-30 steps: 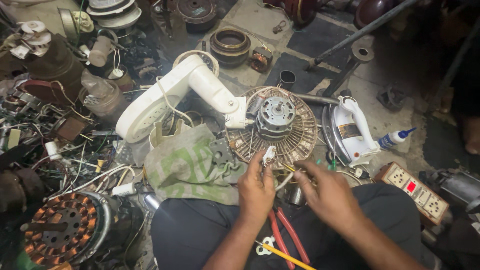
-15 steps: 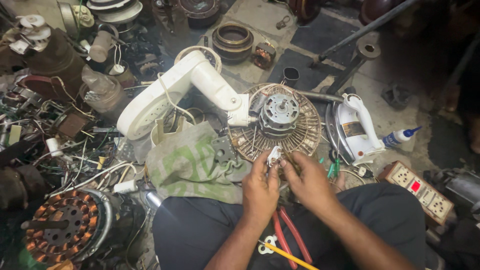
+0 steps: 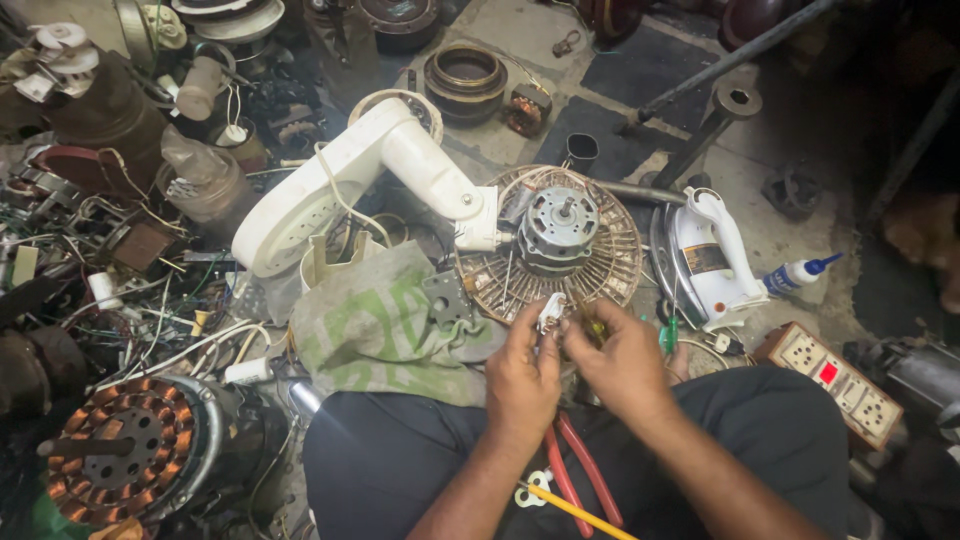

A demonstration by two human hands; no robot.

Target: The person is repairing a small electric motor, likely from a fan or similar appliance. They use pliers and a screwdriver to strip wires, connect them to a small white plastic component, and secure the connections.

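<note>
My left hand [image 3: 522,375] pinches a small white plastic connector [image 3: 550,312] with thin wires, held just above my lap. My right hand [image 3: 622,362] is closed against it from the right, fingers on the wires beside a small yellow-handled tool tip [image 3: 592,328]. Directly beyond both hands lies a white table fan [image 3: 360,180] on its side, its grey motor [image 3: 560,228] bare in the middle of the round wire guard [image 3: 610,270]. Red-handled pliers [image 3: 575,480] rest on my dark trousers beneath my wrists.
A white clothes iron [image 3: 708,255] and a glue bottle [image 3: 798,272] lie at right, with a switch-and-socket board [image 3: 838,382] nearer me. A green cloth bag [image 3: 375,325] sits at left of my hands. A copper-wound stator [image 3: 125,455], loose wires and motor parts crowd the left floor.
Both hands have drawn closer together around the white connector, and the right hand has moved left onto it. The view has shifted slightly; the fan has not moved.
</note>
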